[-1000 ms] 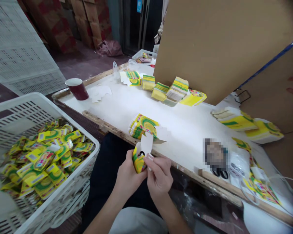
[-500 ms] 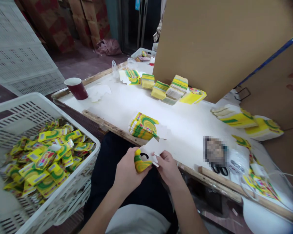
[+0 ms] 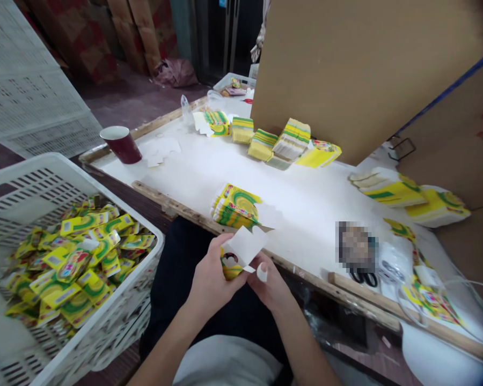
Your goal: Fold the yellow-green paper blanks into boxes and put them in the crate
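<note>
My left hand [image 3: 209,271] is wrapped around a small yellow-and-green carton [image 3: 232,271] above my lap. Its top end gapes, showing a dark curved shape inside that I cannot make out. A wide white flap [image 3: 247,247] stands up from it towards the table. My right hand [image 3: 268,284] is closed at the carton's lower right side, its fingertips partly hidden. Something white [image 3: 262,272] shows at its thumb; whether it is a covering or paper I cannot tell. Just beyond the hands, a stack of flat cartons [image 3: 236,206] lies by the table edge.
Left of me stands a white plastic basket [image 3: 160,247] heaped with small yellow packets [image 3: 80,268]. On the white table [image 3: 193,177] are a dark red cup [image 3: 123,146], more carton stacks [image 3: 292,140] and black scissors [image 3: 364,277]. A cardboard panel [image 3: 330,75] rises behind.
My right hand has shifted from the white flap down to the carton's lower right side, turning as it went. The flap stands up more and the carton is slightly turned.
</note>
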The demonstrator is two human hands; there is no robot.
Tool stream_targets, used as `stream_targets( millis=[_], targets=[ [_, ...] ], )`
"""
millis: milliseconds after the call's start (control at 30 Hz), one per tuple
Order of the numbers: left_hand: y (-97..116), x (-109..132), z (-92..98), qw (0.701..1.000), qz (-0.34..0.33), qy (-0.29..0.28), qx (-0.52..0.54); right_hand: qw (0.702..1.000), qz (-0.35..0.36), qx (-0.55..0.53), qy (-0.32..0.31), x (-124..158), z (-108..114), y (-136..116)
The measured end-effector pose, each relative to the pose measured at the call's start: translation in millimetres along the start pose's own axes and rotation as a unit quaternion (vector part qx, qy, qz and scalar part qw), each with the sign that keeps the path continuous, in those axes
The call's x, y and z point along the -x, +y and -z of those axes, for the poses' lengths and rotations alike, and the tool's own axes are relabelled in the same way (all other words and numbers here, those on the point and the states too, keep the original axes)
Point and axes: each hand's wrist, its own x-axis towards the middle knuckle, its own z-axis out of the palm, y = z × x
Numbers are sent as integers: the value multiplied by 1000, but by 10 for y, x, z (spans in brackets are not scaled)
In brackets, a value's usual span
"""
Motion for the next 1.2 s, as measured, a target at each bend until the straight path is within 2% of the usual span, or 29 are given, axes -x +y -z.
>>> stream_targets(
  millis=[67,233,433,567,733,933,1200],
  targets=[
    [0,-4,-17,1000,17,6,-4,999,14,31,2,5,-41,-18],
    [31,-10,-16,1000,20,-11,8,996,34,58,56,-19,-128,58],
    [73,-18,42,997,63,-22,37,996,41,70,-30,6,-58,19],
    [64,-11,26,995,85,-20,58,992,57,106,-44,25,-18,6],
    [58,-2,-5,994,93,-26,60,993,71,95,7,-33,-46,62],
    [54,-23,15,995,87,-16,46,992,72,101,27,-67,-86,77],
    [88,-7,-19,995,82,-38,36,989,59,76,113,-58,-112,75]
  ],
)
